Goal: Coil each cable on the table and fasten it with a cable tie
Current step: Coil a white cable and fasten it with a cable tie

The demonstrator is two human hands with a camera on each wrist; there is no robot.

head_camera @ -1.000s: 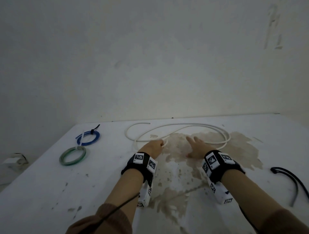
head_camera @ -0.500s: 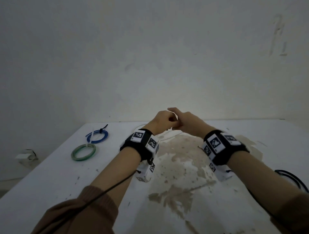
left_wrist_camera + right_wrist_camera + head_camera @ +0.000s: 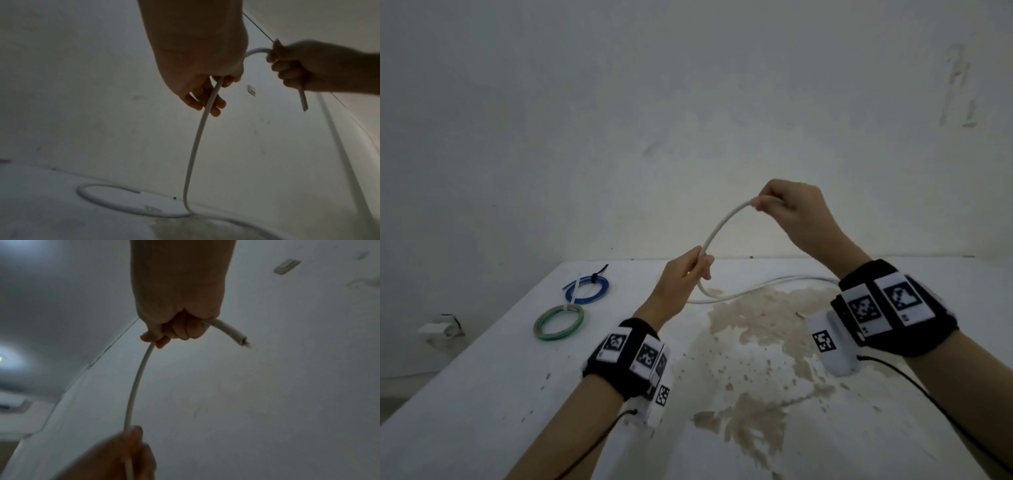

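white cable (image 3: 726, 224): far run hidden behind right wrist | left hand (image 3: 123, 457): blurred, cropped

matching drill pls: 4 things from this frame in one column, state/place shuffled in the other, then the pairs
1. white cable
2. blue coil
3. green coil
4. right hand

A. lies on the table nearest the left edge, tied
B. grips the cable near its cut end
C. arches in the air between two hands
D. lies on the table, black tie on its far side

Pairs: 1-C, 2-D, 3-A, 4-B

White round cable (image 3: 717, 230): uncoiled, one end raised in an arc, rest trailing on tabletop (image 3: 482, 394).
Blue coiled cable (image 3: 585, 291): tied, flat.
Green coiled cable (image 3: 558, 322): tied, flat beside it.
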